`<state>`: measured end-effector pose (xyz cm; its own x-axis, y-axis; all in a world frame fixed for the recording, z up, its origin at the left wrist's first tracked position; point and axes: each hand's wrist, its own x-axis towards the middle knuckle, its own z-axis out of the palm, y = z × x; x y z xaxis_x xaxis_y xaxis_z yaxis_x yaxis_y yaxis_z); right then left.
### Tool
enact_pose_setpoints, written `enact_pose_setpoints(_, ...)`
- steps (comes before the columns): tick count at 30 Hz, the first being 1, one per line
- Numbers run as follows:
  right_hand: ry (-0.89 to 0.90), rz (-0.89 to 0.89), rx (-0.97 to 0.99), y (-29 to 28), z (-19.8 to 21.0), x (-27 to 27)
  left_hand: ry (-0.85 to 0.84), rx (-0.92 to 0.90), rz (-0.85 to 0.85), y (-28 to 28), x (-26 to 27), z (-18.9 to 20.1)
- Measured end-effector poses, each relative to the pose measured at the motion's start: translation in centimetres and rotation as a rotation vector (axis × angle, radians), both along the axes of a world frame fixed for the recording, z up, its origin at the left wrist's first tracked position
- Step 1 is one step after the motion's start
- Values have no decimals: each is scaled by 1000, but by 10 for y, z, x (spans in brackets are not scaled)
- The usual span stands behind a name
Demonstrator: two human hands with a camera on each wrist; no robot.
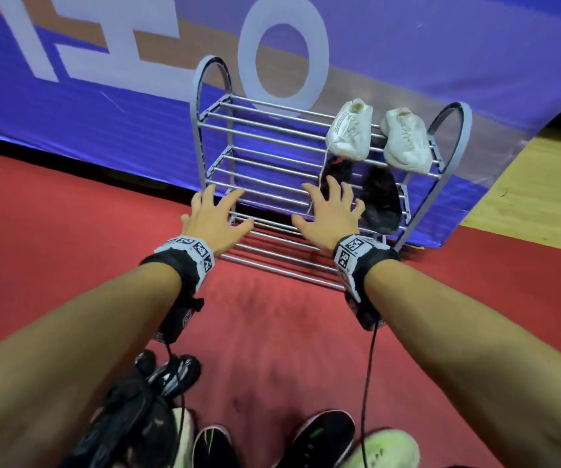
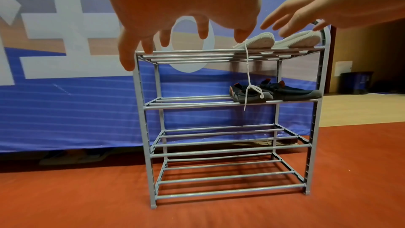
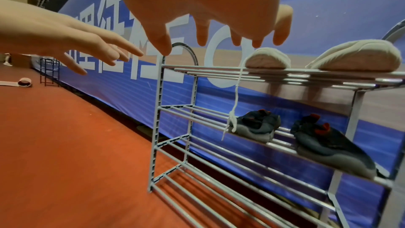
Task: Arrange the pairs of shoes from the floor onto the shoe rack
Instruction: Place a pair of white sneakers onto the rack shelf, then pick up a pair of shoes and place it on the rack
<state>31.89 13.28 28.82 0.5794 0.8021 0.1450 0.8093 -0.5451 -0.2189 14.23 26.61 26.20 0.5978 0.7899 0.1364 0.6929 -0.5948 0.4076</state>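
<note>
Both hands — left hand, right hand — hung spread and empty before the shoe rack; white sneakers sat on top, dark shoes below — a dangling lace risked snagging fingers.

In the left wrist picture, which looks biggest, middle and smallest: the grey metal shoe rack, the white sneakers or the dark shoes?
1. Grey metal shoe rack, biggest by far.
2. White sneakers and dark shoes look about alike; I can't rank them.
</note>
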Motion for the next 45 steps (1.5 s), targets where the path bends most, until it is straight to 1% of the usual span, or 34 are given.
enact_pose_setpoints(3,40,3,-30,-8,-13,-35,-15,3,3,-16,-40,-9)
enact_pose_setpoints(7,116,22,-73,-19,-35,-87,5,-57,43,-39,-98,-30)
enact_pose_setpoints(14,218,73,-142,-27,-94,-179,103,-148,115,-69,-192,-78)
enact_pose_setpoints(20,316,139,-244,-35,-160,-240,191,-249,173,-84,-257,-133)
enact_pose_setpoints(27,378,214,-368,-48,-235,-285,322,-371,286,-100,-321,-210)
enact_pose_setpoints(32,403,280,-453,-53,-285,-306,406,-430,341,-111,-351,-267)
enact_pose_setpoints(37,391,362,-532,-45,-322,-316,472,-510,390,-111,-359,-310)
enact_pose_setpoints(41,365,430,-539,-32,-332,-315,436,-582,441,-110,-357,-329)
enact_pose_setpoints(45,355,477,-519,-23,-330,-315,499,-582,491,-109,-349,-333)
